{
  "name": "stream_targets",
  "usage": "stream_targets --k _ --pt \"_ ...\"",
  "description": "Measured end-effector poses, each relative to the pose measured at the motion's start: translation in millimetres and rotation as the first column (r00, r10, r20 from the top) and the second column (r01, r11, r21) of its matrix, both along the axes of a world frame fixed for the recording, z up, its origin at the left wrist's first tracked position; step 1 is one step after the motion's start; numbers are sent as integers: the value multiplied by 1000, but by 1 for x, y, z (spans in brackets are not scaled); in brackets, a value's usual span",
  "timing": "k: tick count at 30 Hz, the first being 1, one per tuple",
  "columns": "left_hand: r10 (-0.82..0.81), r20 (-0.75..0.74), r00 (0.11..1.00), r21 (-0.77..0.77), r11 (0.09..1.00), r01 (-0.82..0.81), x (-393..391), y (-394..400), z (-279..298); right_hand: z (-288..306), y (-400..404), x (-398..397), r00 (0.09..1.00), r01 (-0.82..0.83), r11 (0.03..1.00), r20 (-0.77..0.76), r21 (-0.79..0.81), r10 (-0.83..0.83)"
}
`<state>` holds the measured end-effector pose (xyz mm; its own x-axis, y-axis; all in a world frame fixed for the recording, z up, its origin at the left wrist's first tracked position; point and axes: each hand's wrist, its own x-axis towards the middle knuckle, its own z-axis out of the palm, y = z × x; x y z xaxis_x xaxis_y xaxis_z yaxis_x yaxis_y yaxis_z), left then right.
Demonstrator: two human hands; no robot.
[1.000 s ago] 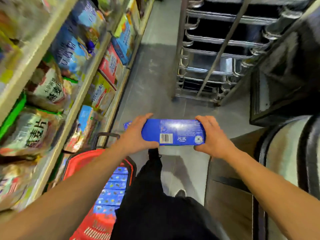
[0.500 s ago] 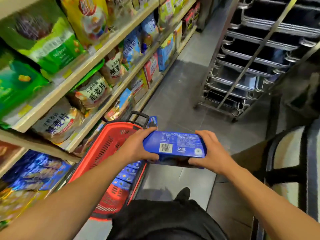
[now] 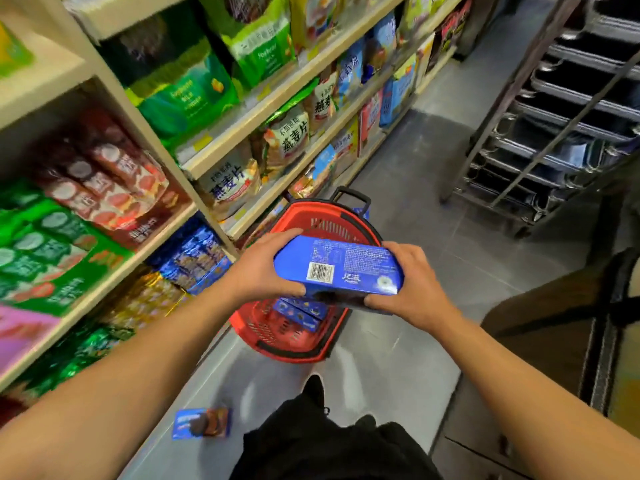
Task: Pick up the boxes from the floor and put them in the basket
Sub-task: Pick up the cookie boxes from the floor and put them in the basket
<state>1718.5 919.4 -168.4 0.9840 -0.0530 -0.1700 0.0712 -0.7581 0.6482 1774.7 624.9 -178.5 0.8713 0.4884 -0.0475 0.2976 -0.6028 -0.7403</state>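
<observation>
I hold a blue box (image 3: 346,263) with a barcode facing up, directly above the red basket (image 3: 298,348). My left hand (image 3: 263,268) grips its left end and my right hand (image 3: 412,289) grips its right end, apparently with a second box beneath it. The basket stands on the grey floor beside the shelf and holds several blue boxes (image 3: 299,313). One more blue box (image 3: 201,423) lies on the floor near my feet, to the lower left. Another blue box (image 3: 362,211) peeks out behind the basket's far rim.
A stocked shelf unit (image 3: 221,157) runs along the left. A metal tray rack (image 3: 561,133) stands at the right back. A brown cabinet or counter (image 3: 540,337) is at the right. My black shoe (image 3: 313,389) is just behind the basket.
The box in both hands has moved left and now hangs over the basket. The view has turned left, bringing more shelf and the floor box near my feet into sight.
</observation>
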Motion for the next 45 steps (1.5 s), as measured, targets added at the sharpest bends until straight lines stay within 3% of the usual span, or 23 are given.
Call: stream_targets --k 9,14,20,25,30,35,41,45 --pt "-19 57 998 62 998 16 -67 33 -7 -26 35 -65 999 -4 997 -36 71 7" --pt "-46 6 999 125 991 45 -59 37 -23 -47 44 -78 996 67 995 -58 80 -63" --pt "-94 -50 994 60 993 97 -27 87 -64 -82 94 -63 977 128 991 -167 -30 -132" --pt "-200 -166 966 69 975 213 20 133 -143 -147 142 -47 958 142 963 -215 -229 -192" --pt "-237 -270 933 33 967 255 49 149 -258 -245 178 -32 942 118 892 -235 -435 -239" --pt "-188 -371 910 34 976 215 41 159 -378 -347 201 -31 926 -71 775 -330 -628 -183" --pt "-140 -471 871 29 984 174 48 157 -501 -453 214 -1 868 -246 700 -474 -670 -148" --pt "-108 -517 849 37 988 149 51 150 -554 -504 217 10 830 -320 636 -531 -703 -169"
